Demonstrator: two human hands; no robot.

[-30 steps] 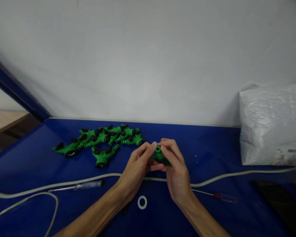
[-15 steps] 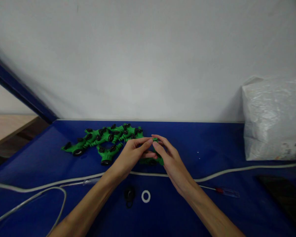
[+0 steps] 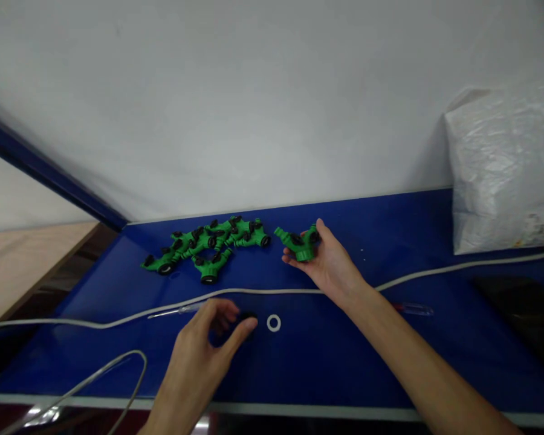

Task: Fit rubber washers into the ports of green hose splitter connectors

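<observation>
Gripping green splitter [image 3: 304, 252] beyond white ring [image 3: 269, 329] — right hand [image 3: 333, 266].
Left hand [image 3: 199, 347] gapes beside white ring — hasty sweep might displace it.

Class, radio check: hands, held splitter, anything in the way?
Right hand holding green hose splitter. Left hand at black part, grip unclear. White cable crossing table beyond left hand.

Black piece [image 3: 248, 316] partly behind left hand [image 3: 202, 347], package [image 3: 508, 175] cut off
</observation>
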